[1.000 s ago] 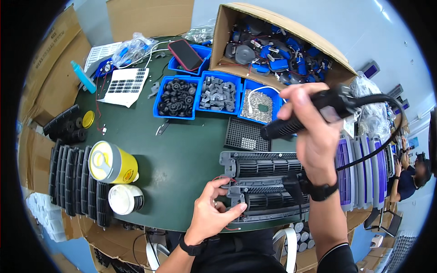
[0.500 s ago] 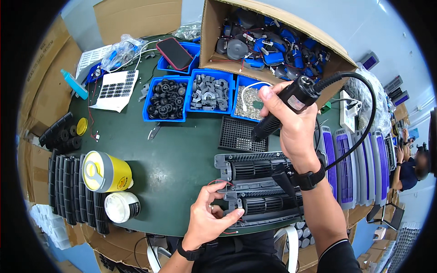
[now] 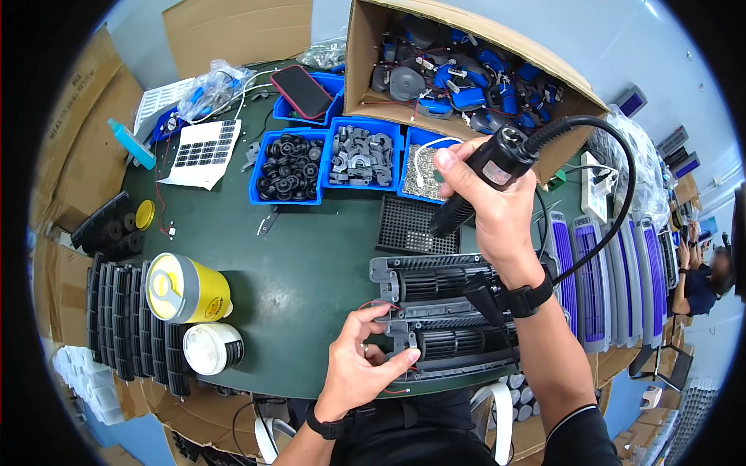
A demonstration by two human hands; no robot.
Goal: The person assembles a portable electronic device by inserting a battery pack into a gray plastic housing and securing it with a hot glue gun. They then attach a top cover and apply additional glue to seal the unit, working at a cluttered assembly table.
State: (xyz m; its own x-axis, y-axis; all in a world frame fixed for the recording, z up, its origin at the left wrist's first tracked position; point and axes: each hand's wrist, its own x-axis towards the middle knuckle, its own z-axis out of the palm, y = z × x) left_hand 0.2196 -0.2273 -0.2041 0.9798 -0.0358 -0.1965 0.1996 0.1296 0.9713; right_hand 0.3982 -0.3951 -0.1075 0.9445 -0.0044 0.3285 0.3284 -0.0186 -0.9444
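My right hand (image 3: 491,210) grips a black corded electric screwdriver (image 3: 479,182), held tilted above two grey fan housings (image 3: 435,311) with black roller blowers that lie side by side at the table's near edge. My left hand (image 3: 364,366) rests on the left end of the nearer housing, fingers pinching a thin red wire (image 3: 378,306) there. The screwdriver's black cable (image 3: 622,194) loops out to the right. Its tip hangs just above the farther housing.
Three blue bins (image 3: 285,167) of black and grey parts and screws stand behind, beside a black perforated tray (image 3: 408,227). A cardboard box (image 3: 365,62) of blue parts is at the back. A yellow tub (image 3: 186,289) and a white tub (image 3: 211,348) sit left. Stacked purple-white units (image 3: 598,272) stand right.
My right hand has lowered the screwdriver slightly toward the housings. My left hand shifted its fingers on the near housing's left end, now pinching the red wire.
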